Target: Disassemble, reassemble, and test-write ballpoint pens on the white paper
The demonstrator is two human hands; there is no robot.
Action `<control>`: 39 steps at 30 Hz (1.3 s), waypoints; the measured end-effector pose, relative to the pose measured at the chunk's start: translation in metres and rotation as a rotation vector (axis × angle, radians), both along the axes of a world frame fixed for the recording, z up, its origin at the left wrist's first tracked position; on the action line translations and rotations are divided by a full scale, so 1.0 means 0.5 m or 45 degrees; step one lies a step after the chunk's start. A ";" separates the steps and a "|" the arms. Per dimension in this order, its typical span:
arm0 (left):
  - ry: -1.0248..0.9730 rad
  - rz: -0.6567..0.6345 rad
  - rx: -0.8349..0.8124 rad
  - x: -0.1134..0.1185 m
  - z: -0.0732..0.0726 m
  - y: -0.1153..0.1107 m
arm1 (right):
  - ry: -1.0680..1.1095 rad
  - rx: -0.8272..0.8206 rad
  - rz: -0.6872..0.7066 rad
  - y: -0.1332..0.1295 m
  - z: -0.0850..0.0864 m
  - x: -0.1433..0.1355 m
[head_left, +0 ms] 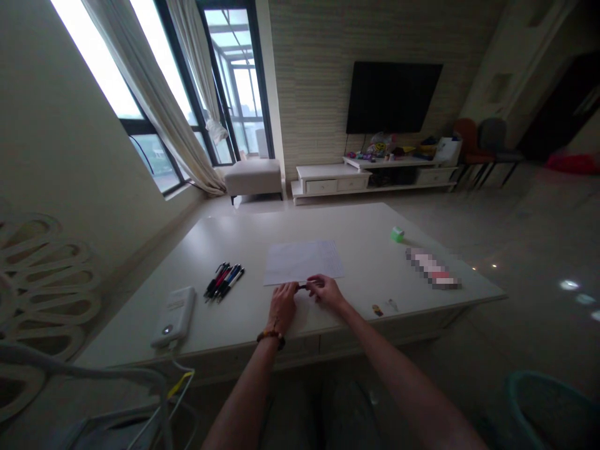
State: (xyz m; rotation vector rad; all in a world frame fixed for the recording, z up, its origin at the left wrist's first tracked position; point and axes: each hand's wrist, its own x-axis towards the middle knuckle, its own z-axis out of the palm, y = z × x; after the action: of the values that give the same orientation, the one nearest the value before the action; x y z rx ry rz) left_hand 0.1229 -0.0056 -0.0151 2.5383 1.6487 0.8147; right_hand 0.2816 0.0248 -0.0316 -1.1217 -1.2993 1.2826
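Note:
My left hand (282,306), with a beaded bracelet at the wrist, rests near the table's front edge with its fingers closed. Between it and my right hand (325,291) shows a short dark piece of what looks like a pen (302,287). Both hands grip this pen, one at each end; most of it is hidden by the fingers. Just beyond the hands lies a white sheet of paper (300,261), flat on the white table (360,228). Left of the paper is a bundle of several pens (224,281), side by side.
A white power bank (175,315) with a cable lies at the table's left. To the right are a small green-and-white box (397,234), a blurred-out pinkish item (434,270) and a small brown piece (377,310). A teal basin (520,400) stands lower right.

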 end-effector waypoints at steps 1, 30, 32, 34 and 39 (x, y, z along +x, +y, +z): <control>0.003 0.002 0.002 0.000 -0.001 0.000 | -0.009 -0.031 0.019 0.000 0.001 0.001; 0.136 0.033 0.005 0.007 0.012 -0.006 | 0.018 0.081 -0.061 -0.005 -0.003 0.003; 0.164 0.024 -0.020 0.006 0.012 -0.006 | 0.061 0.121 -0.127 -0.008 -0.007 0.002; 0.176 0.020 -0.033 0.004 0.011 -0.006 | 0.096 0.130 -0.166 -0.011 -0.008 0.000; 0.152 0.013 0.013 0.002 0.007 -0.003 | -0.102 -0.031 -0.054 -0.010 0.000 -0.009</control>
State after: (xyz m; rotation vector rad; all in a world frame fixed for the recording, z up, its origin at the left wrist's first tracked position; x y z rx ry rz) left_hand 0.1237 -0.0071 -0.0117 2.6356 1.6951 0.6868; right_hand 0.2769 0.0198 -0.0314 -1.2227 -1.3145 1.2362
